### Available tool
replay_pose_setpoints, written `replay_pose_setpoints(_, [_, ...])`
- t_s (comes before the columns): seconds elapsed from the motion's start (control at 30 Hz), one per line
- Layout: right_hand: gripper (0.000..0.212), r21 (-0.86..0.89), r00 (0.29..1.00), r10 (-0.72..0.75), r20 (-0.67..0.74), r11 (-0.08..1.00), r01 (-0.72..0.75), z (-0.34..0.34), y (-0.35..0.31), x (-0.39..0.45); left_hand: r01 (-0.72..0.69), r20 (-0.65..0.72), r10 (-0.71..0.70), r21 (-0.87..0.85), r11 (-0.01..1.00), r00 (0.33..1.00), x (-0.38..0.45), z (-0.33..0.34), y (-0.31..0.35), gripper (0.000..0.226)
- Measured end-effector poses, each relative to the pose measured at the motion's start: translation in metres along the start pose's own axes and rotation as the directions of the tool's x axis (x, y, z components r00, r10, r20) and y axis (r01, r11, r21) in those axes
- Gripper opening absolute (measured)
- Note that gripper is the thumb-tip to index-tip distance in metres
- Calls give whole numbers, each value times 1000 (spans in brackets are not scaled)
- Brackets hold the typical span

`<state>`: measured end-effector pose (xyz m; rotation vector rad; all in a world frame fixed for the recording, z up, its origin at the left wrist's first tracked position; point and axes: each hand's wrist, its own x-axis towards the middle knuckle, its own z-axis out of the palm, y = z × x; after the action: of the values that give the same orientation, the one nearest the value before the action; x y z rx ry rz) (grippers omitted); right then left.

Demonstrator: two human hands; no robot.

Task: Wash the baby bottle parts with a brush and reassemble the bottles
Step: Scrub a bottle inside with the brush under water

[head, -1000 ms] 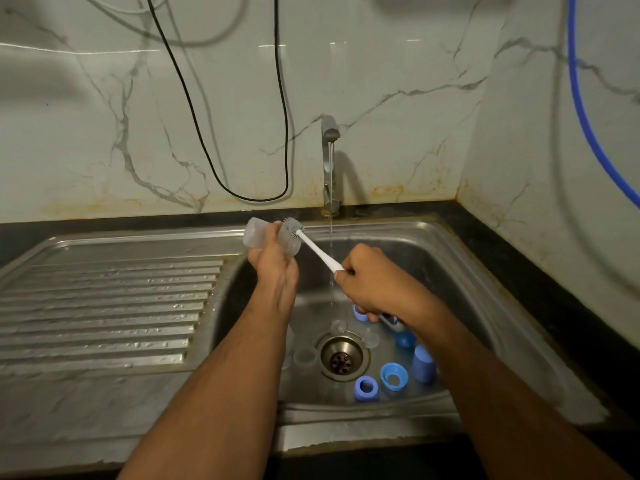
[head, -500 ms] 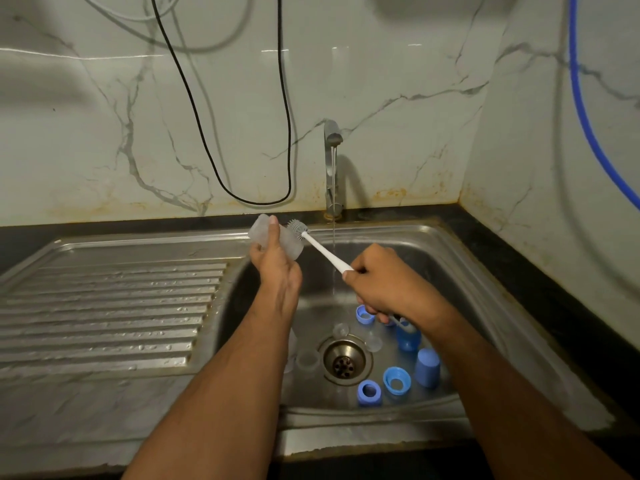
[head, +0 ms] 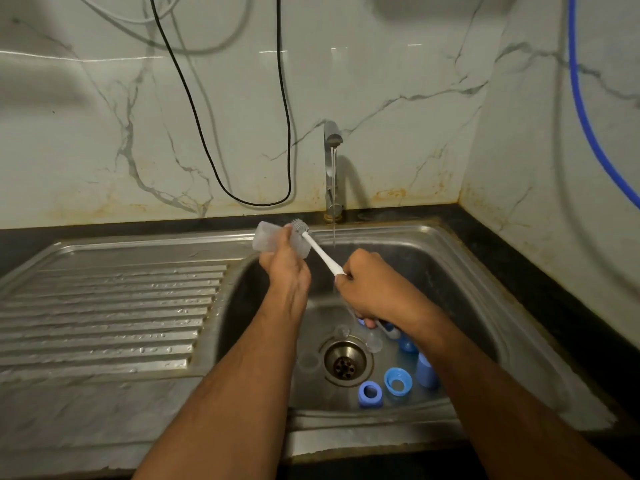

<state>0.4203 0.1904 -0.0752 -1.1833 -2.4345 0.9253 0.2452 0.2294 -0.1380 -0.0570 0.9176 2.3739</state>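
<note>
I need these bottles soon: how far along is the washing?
Nothing looks finished or reassembled. In hand: the left hand holds a clear bottle while the right hand works the brush at it, tap running. Left: blue rings and caps lie loose in the sink.

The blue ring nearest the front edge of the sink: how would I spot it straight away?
Start at the round drain in the steel sink. Just right of it and toward the person lie two blue rings side by side. Yours is the darker ring, on the left, beside a lighter, wider ring.
</note>
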Motion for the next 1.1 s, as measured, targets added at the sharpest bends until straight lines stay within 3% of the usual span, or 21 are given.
replay_pose_setpoints(0.13, [17, 79, 995, 3, 98, 997, -11, -13, 4, -3, -58, -60, 55, -63, 996, 997, 12, -7, 11, 42])
replay_pose_setpoints(0.23, [17, 78, 999, 9, 44, 997, -12, -7, 1, 2, -50, -31, 49, -33, 998, 998, 7, -3, 6, 33])
replay_pose_setpoints(0.43, [17, 90, 999, 28, 17, 996, -30, -10, 10, 3, -33, 73, 36, -47, 998, 997, 9, -2, 0, 55])
replay_pose_setpoints(0.53, [17, 80, 999, 29, -16, 996, -27, -15, 10, 0, -47, 92, 48, -16, 999, 995, 9, -2, 2, 41])
replay_pose_setpoints(0.67, [17, -17, 999, 2, -45, 1000, -3, -8, 6, -2, -3, 61, 5, -30, 1000, 998, 12, -6, 3, 61])
replay_pose_setpoints(0.8, [14, -5, 998, 12, 56, 1000, -12, -10, 6, -6, -8, -29, 6, -89, 996, 1000, 14, -12, 14, 63])
replay_pose_setpoints(0.97, [14, -12, 1000, 22, -18, 1000, -22, -3, -1, -1, -14, 2, 14, 6, 1000, 1000, 3, 1, 2, 62])
replay_pose_setpoints(1.1, [17, 57, 997, 12, 73, 998, -17, -11, 5, -4, -44, -65, 43, -15, 999, 997, 10, -5, 11, 61])
